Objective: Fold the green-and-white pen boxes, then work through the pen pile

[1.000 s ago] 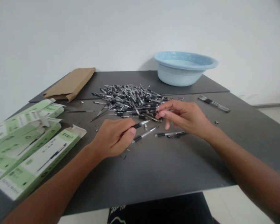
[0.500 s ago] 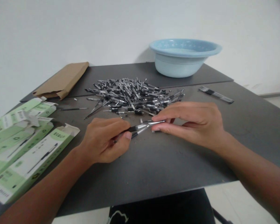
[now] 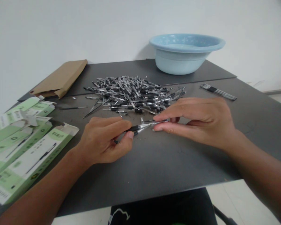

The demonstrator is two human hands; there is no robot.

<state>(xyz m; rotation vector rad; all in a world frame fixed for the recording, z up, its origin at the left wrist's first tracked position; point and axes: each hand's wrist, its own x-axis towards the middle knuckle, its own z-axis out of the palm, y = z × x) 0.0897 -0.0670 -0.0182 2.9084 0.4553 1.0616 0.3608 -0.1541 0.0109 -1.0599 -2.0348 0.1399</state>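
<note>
Just left of the middle of the frame, the left hand (image 3: 106,140) pinches a slim pen with a black rubber grip and a clear tip (image 3: 135,128) between thumb and forefinger, its other fingers curled in. Right of centre, the right hand (image 3: 199,120) pinches a narrow, pale, shiny piece (image 3: 163,121) at the pen's tip end, thumb below and forefinger above; whether it is separate or part of the pen is too small to tell. The step in hand looks like fine work at this tip, the two ends meeting or nearly so; the next move calls for a firm left pinch and light right fingertips, with both parts in one line. Behind the hands, at the centre, spreads a loose pile of black and clear plastic pens (image 3: 128,93) on the dark grey tabletop (image 3: 159,165). Green and white cardboard pen boxes (image 3: 39,157) lie at the lower left, a brown paper packet (image 3: 63,76) at the upper left, and a round pale-blue plastic basin (image 3: 178,64) stands at the upper right.
</note>
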